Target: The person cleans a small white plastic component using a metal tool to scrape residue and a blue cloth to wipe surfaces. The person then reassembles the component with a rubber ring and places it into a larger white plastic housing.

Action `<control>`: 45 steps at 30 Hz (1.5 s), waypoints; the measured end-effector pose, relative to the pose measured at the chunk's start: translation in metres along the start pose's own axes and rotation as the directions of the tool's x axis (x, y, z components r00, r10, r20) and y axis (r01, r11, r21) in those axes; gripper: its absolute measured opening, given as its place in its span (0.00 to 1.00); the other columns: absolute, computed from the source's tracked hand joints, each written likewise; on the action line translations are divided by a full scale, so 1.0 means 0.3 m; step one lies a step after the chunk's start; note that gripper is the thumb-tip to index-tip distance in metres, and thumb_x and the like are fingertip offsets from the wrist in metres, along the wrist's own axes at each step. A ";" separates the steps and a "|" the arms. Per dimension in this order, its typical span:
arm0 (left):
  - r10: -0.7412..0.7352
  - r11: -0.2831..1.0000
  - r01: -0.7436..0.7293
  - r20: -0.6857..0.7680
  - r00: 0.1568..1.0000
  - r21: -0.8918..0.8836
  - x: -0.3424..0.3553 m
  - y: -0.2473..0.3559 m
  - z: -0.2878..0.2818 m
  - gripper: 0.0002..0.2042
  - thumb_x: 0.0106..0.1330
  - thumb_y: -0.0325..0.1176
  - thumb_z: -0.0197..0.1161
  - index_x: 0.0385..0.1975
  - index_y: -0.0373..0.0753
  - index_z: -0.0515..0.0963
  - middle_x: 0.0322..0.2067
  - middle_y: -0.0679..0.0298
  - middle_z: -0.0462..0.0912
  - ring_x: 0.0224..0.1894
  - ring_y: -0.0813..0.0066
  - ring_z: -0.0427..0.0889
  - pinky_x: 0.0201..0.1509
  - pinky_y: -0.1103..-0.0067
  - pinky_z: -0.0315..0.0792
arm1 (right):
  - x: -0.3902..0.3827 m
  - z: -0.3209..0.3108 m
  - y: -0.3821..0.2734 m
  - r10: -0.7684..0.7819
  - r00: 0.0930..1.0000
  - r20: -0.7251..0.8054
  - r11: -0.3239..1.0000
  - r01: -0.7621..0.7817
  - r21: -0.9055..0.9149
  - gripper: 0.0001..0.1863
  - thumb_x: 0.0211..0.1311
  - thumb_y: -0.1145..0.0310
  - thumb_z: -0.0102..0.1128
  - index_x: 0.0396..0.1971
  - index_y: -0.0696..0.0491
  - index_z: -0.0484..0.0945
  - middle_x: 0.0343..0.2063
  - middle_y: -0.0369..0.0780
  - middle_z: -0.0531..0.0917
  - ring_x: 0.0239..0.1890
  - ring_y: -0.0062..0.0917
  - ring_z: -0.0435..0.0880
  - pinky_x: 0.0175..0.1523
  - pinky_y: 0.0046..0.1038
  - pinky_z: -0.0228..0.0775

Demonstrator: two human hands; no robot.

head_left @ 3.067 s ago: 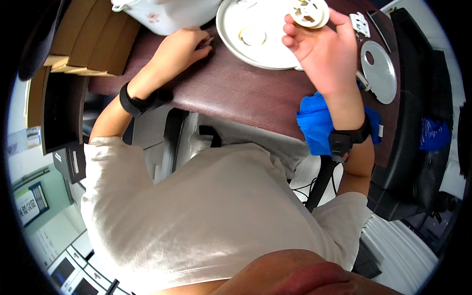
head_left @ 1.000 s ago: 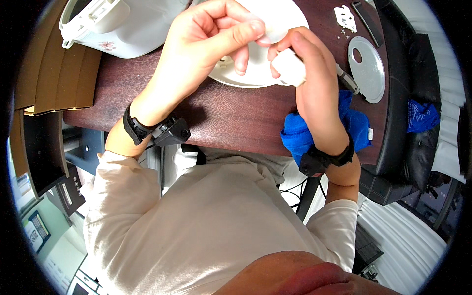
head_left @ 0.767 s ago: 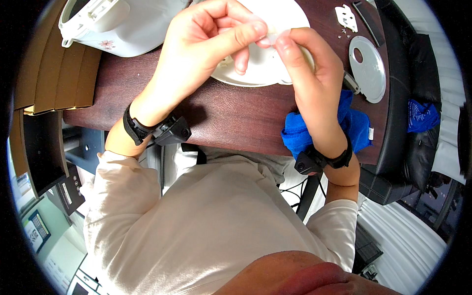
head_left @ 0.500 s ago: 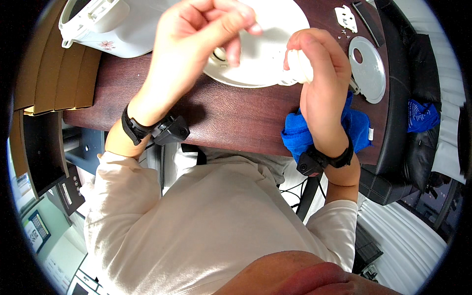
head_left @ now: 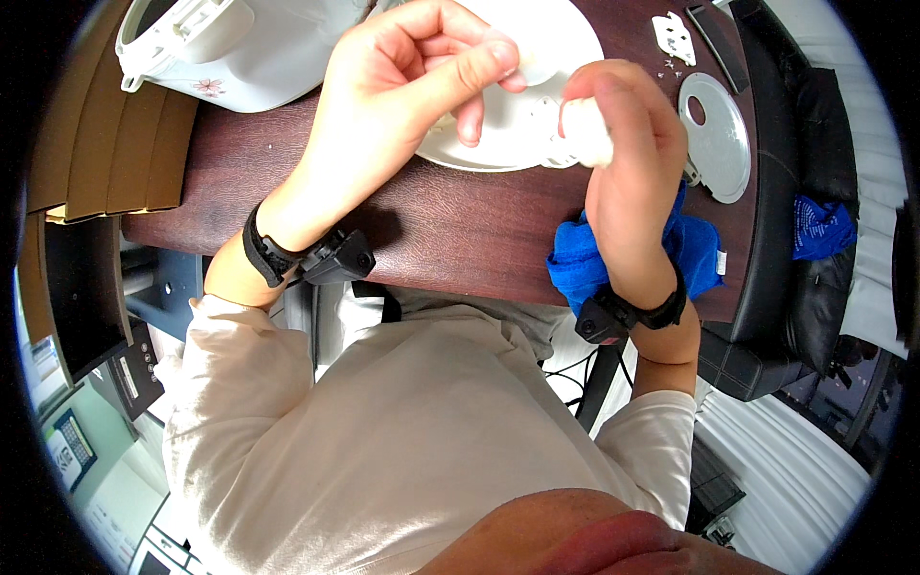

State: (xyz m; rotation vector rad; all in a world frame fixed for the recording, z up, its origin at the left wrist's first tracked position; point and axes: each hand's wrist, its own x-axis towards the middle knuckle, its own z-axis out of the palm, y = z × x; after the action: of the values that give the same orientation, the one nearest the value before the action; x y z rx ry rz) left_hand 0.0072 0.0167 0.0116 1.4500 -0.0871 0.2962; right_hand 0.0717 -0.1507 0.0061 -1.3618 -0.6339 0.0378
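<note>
My left hand point(head_left: 412, 91) is over a large round white plastic piece point(head_left: 575, 38), thumb and index finger pinched together. A pale roundish shape shows beside those fingertips, but whether they hold it I cannot make out. On the right, my right hand point(head_left: 628, 144) is curled around a small cream-white rounded plastic part point(head_left: 585, 129) at the edge of the round piece. Part of this object is hidden by my fingers. Below my right wrist a blue cloth point(head_left: 575, 264) lies bunched on the dark wood-grain table point(head_left: 460, 240).
A white appliance housing point(head_left: 268, 67) with a flower print stands at the far left, beside brown cardboard point(head_left: 115, 125). To the right lie a grey disc with a hole point(head_left: 724, 144), a white flat part point(head_left: 674, 38), small screws point(head_left: 671, 67) and a dark bar point(head_left: 717, 46). A black sofa point(head_left: 815, 192) borders the table.
My left hand has moved right, toward my right hand, its thumb and index finger still together. My right hand keeps its grip on the cream-white part, nearly in place.
</note>
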 end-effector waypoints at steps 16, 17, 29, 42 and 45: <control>0.197 0.976 -0.211 -0.211 0.957 -0.044 0.013 0.007 -0.032 0.07 0.66 0.30 0.54 0.35 0.31 0.73 0.30 0.56 0.81 0.20 0.81 0.73 0.26 0.85 0.69 | 0.008 -0.047 -0.013 -0.103 0.981 -0.166 0.995 0.098 -0.036 0.07 0.63 0.67 0.53 0.31 0.55 0.76 0.23 0.32 0.76 0.24 0.15 0.74 0.28 0.16 0.64; 0.177 0.978 -0.188 -0.112 0.978 -0.094 0.019 0.003 -0.046 0.07 0.65 0.29 0.55 0.37 0.31 0.72 0.32 0.56 0.80 0.23 0.80 0.75 0.28 0.85 0.70 | 0.016 -0.057 -0.007 -0.082 0.984 -0.156 0.993 0.094 0.074 0.08 0.64 0.67 0.51 0.32 0.55 0.75 0.22 0.33 0.75 0.24 0.16 0.74 0.27 0.17 0.63; -0.009 0.995 0.005 -0.037 0.999 -0.103 0.010 -0.020 0.001 0.04 0.64 0.25 0.56 0.33 0.31 0.73 0.29 0.59 0.80 0.21 0.83 0.75 0.24 0.88 0.70 | 0.042 -0.098 0.007 0.119 0.979 -0.167 0.860 -0.018 0.509 0.16 0.61 0.59 0.51 0.40 0.56 0.70 0.33 0.39 0.73 0.31 0.25 0.71 0.32 0.25 0.60; 0.014 0.990 0.004 -0.128 0.992 0.144 0.012 -0.023 -0.007 0.08 0.66 0.31 0.55 0.37 0.32 0.73 0.30 0.56 0.80 0.20 0.81 0.73 0.27 0.86 0.68 | 0.103 -0.272 -0.009 0.178 0.976 -0.124 0.841 -0.085 0.534 0.18 0.54 0.60 0.44 0.36 0.59 0.73 0.27 0.40 0.74 0.25 0.28 0.70 0.31 0.31 0.61; 0.051 0.987 -0.028 -0.145 0.988 0.159 0.024 -0.021 -0.025 0.10 0.67 0.31 0.52 0.40 0.31 0.72 0.30 0.54 0.79 0.20 0.79 0.71 0.28 0.84 0.69 | 0.107 -0.302 0.000 0.151 0.988 -0.018 0.777 -0.108 0.620 0.18 0.56 0.60 0.43 0.37 0.60 0.70 0.31 0.42 0.71 0.26 0.25 0.64 0.30 0.27 0.54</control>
State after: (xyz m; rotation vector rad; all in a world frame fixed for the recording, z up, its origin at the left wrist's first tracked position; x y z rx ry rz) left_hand 0.0147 0.0244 0.0062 1.5783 0.0293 0.4510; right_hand 0.1386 -0.2193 0.0126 -0.7545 -0.4117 0.2894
